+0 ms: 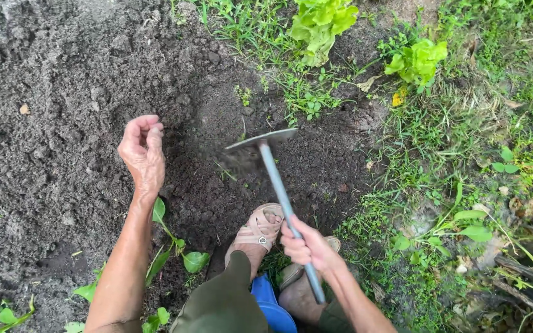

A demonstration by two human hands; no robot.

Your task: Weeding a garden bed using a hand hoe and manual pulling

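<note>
While dark tilled soil [63,123] filled the frame's left and centre, we gripped a metal hoe [279,185] at centre, right hand [303,246] fingers wrapped tight round its handle; left hand [143,154], centre-left, hung loosely curled, holding nothing, above the soil.

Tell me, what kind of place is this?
Most likely a vegetable garden: dark dug soil, leafy green plants at the bed's edge, and a small metal hoe held in the right hand.
</note>
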